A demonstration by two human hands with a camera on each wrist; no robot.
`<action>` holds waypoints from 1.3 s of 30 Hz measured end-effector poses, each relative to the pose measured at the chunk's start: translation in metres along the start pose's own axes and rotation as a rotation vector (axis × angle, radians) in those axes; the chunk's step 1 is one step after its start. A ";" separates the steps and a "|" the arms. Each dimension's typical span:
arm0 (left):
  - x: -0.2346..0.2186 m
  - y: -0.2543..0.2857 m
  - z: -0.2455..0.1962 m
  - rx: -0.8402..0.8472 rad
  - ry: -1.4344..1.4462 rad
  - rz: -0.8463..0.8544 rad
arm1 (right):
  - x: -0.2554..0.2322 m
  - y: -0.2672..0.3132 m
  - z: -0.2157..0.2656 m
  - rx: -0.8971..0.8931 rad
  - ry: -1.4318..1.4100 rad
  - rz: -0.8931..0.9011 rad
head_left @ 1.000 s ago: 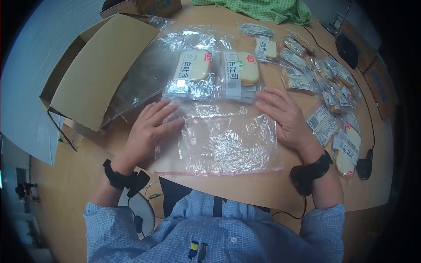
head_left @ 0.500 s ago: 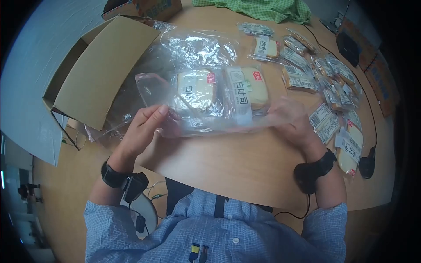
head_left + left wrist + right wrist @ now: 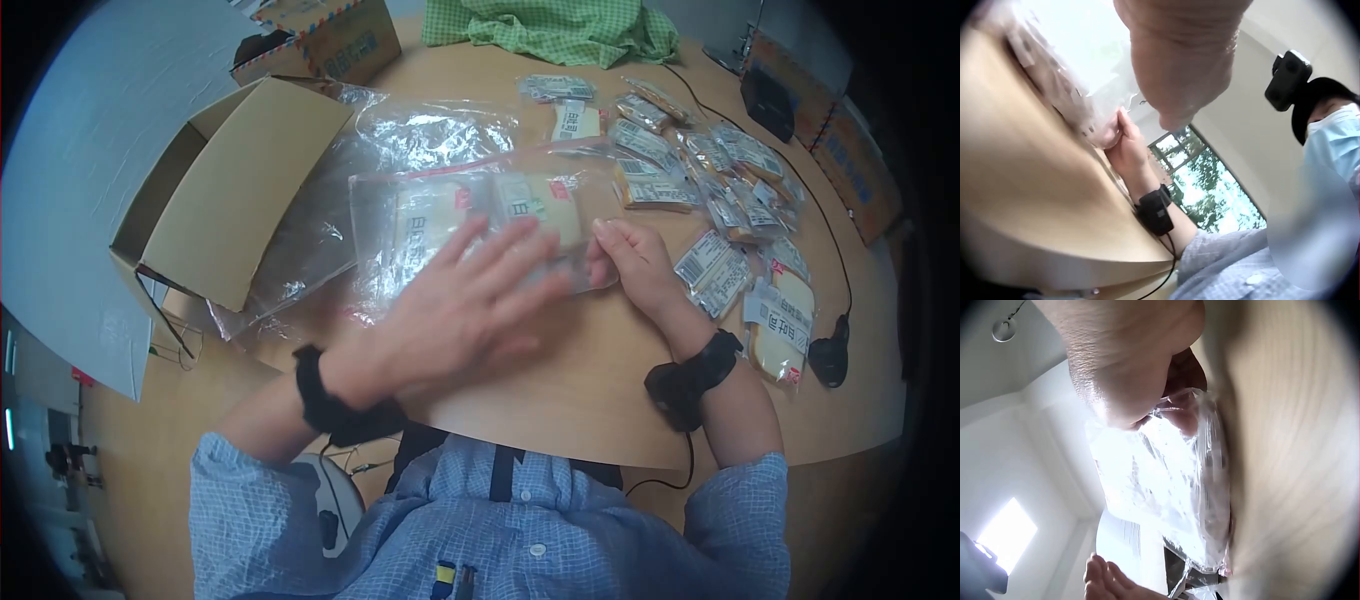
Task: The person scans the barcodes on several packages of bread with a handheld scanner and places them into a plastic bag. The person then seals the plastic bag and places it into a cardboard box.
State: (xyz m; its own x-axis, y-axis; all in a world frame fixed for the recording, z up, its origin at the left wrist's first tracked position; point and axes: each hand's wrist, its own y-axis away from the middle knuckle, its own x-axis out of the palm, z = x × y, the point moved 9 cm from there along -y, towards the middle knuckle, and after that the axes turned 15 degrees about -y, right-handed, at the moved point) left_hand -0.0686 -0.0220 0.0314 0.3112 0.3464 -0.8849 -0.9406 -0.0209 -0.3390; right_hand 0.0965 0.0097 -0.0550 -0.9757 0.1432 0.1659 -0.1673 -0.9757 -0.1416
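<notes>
A clear plastic bag (image 3: 380, 215) with a pink edge lies folded over two packs of white bread (image 3: 430, 225) near the middle of the table. Above its front part the left hand (image 3: 455, 300) is spread with straight fingers, blurred; whether it touches the plastic cannot be told. The right hand (image 3: 640, 265) pinches the bag's right front corner between thumb and fingers. In the right wrist view, bunched plastic (image 3: 1210, 469) runs out from under the right hand (image 3: 1129, 362). The left wrist view shows the right hand (image 3: 1127, 150) at the bag's corner.
An open cardboard box (image 3: 245, 190) stands at the left, with a large clear plastic sheet (image 3: 300, 240) beside it. Many wrapped packs (image 3: 735, 180) lie at the right, near a black cable. A green checked cloth (image 3: 560, 25) is at the back.
The bag's pink-edged end, first toward the person, has been folded away over the bread packs. The left hand has moved right across the bag; the right hand has taken hold of its corner.
</notes>
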 end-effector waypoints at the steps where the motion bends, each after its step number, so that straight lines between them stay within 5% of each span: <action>1: 0.011 -0.008 0.012 -0.056 -0.045 0.041 | 0.000 0.000 0.001 -0.009 0.001 -0.006; 10: 0.080 -0.027 0.091 -0.442 -0.038 0.227 | -0.001 -0.003 -0.001 -0.013 -0.069 -0.023; 12: 0.076 -0.031 0.103 -0.463 -0.102 0.107 | -0.005 -0.002 0.000 -0.018 -0.087 -0.073; 16: 0.089 -0.032 0.118 -0.484 0.222 0.014 | -0.004 -0.002 0.003 -0.004 -0.086 -0.082; 18: 0.110 -0.024 0.130 -0.596 0.604 -0.025 | -0.007 -0.002 0.004 -0.027 -0.056 -0.101; 22: 0.115 -0.023 0.140 -0.765 0.720 0.062 | -0.014 -0.003 0.003 -0.067 -0.078 -0.147; 27: 0.126 -0.025 0.150 -0.781 0.774 0.089 | -0.005 0.008 0.033 -0.312 0.267 -0.193; 32: 0.128 -0.027 0.156 -0.712 0.604 0.037 | -0.004 0.009 0.034 -0.307 0.336 -0.174; 37: 0.145 -0.018 0.162 -0.701 0.357 0.440 | -0.011 0.005 0.023 -0.253 0.319 -0.188; 39: 0.146 -0.018 0.162 -0.697 0.357 0.437 | -0.014 0.005 0.022 -0.277 0.242 -0.209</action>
State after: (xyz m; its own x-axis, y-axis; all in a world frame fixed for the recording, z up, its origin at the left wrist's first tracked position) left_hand -0.0279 0.1808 -0.0400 0.0780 -0.1362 -0.9876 -0.7253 -0.6874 0.0375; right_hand 0.1124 -0.0007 -0.0366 -0.9163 0.4004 -0.0106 -0.3647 -0.8449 -0.3913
